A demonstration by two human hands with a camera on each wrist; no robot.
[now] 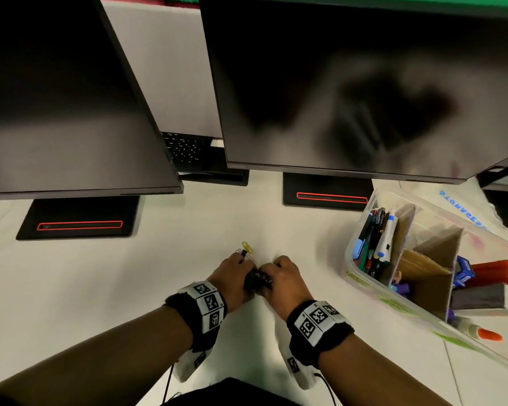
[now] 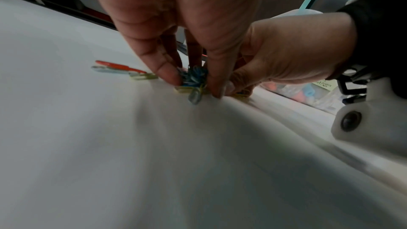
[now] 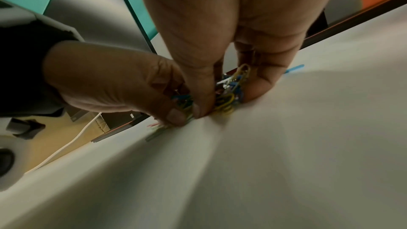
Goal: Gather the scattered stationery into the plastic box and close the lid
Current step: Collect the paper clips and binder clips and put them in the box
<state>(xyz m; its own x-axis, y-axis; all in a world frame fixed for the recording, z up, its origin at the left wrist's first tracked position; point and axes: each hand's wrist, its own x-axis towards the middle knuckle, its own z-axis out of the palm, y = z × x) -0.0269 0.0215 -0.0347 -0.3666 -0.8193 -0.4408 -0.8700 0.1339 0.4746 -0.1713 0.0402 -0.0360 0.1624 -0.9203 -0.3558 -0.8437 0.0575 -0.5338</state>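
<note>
Fingertips of left hand (image 1: pixel 232 272) and right hand (image 1: pixel 282 278) pinched together around paper clips (image 3: pixel 229 93), bunched for one lift toward plastic box (image 1: pixel 361 276).

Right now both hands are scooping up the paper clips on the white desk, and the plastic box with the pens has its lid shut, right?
Not quite. The plastic box is open, as the head view shows. Both the left hand and the right hand do gather the paper clips on the desk.

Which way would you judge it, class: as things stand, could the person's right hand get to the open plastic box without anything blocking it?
Probably yes. The plastic box sits lidless on the right hand's own side, with bare table between them. But that hand is busy pinching the paper clips together with the left hand.
</note>
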